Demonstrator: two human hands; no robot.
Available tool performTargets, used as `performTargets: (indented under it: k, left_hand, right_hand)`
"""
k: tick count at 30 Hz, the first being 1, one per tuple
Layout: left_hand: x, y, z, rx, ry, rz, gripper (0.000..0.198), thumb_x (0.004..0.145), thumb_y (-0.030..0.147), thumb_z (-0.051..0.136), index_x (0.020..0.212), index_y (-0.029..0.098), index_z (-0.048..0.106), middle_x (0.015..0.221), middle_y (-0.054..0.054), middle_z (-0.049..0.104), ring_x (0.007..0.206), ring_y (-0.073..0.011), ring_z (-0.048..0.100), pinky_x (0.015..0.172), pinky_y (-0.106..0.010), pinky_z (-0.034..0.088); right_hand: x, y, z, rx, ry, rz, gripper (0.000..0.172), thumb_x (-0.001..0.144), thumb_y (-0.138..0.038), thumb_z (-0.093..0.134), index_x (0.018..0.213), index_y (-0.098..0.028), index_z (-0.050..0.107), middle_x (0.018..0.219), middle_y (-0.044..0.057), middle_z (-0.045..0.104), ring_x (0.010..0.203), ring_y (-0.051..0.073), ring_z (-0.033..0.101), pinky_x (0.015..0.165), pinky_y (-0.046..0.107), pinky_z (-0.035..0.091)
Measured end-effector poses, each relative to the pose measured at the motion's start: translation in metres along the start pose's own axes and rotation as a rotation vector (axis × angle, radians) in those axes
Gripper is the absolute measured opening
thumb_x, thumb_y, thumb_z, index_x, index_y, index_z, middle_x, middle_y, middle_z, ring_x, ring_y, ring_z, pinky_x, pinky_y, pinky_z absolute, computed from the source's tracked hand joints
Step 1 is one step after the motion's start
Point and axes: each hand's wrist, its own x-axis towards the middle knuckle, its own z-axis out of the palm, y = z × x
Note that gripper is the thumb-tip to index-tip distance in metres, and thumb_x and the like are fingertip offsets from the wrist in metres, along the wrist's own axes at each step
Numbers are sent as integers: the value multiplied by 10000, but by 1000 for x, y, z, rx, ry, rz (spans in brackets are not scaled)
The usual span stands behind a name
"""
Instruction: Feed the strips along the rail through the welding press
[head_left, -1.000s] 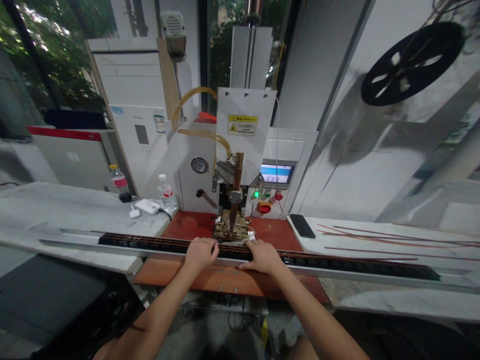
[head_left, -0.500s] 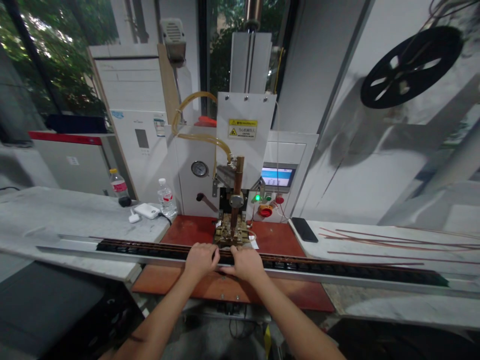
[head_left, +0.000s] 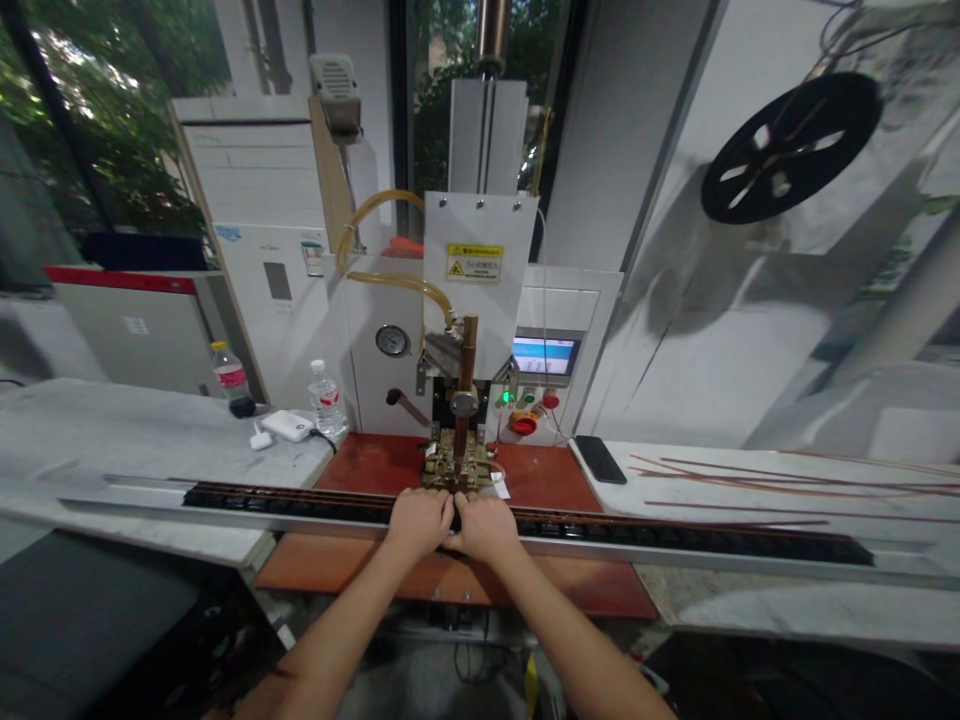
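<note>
My left hand [head_left: 421,520] and my right hand [head_left: 486,525] are side by side, thumbs nearly meeting. Both have their fingers curled over thin copper-coloured rods [head_left: 315,496] that run lengthwise on a black segmented strip [head_left: 675,538]. The strip lies in a long silvery metal channel [head_left: 615,553]. My fingertips and the stretch of rods under them are hidden. Just behind my hands is the brass clamp block [head_left: 442,465] of a white press-like machine [head_left: 472,235]. Its upright copper electrode bar [head_left: 466,360] stands over the block.
Loose copper rods [head_left: 720,484] and a black phone [head_left: 601,460] lie on the right bench. On the left bench are a cola bottle [head_left: 232,378], a water bottle [head_left: 326,400] and a white power bank [head_left: 288,426]. The machine has a lit screen [head_left: 544,355] and a red-orange knob [head_left: 523,423].
My left hand has shifted right and my right hand slightly left against the machine, closing the gap between them. The whole view has drifted a little.
</note>
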Motion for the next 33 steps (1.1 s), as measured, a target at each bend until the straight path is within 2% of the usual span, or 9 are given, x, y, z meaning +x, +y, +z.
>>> performTargets:
  k: [7,13,18,21,28,33]
  left_hand:
    - [-3,-2,5,-35,54,26,399,903,335,298,769,175,638,779,-84,677,719,-187,590,710,-322,363]
    - [-3,-7,6,-23,61,32,417,902,348,297,778,174,655,770,-86,684,697,-181,594,703,-311,372]
    - [-5,-18,6,-33,58,12,437,898,368,298,786,171,671,769,-92,689,699,-180,602,701,-312,377]
    - [-7,-25,6,-20,64,7,442,899,381,297,794,176,674,773,-88,693,700,-187,605,694,-320,377]
    - [-9,-26,8,9,100,-12,436,897,379,303,779,177,671,753,-86,688,686,-190,597,703,-323,377]
    - [-8,-27,7,-18,87,-14,445,894,385,300,797,173,679,762,-95,688,698,-184,595,721,-321,381]
  right_hand:
    - [-1,0,0,14,-17,-15,500,754,-635,474,953,-181,540,891,113,637,829,243,599,729,331,410]
    - [-1,9,-8,58,-14,-135,531,712,-612,564,1028,-186,531,982,98,623,948,246,554,801,335,394]
    - [-6,18,-11,8,-48,-71,678,636,-738,558,1037,-192,539,991,119,621,957,276,548,804,367,392]
    - [-9,17,-6,1,-10,-30,720,622,-782,523,1041,-197,539,995,123,619,973,288,541,824,391,382]
    - [-10,9,4,14,38,-14,662,692,-761,472,1010,-184,536,943,119,617,917,272,560,783,372,401]
    - [-6,19,-3,53,-48,-76,703,646,-706,591,1104,-178,519,1038,128,614,996,279,550,826,360,401]
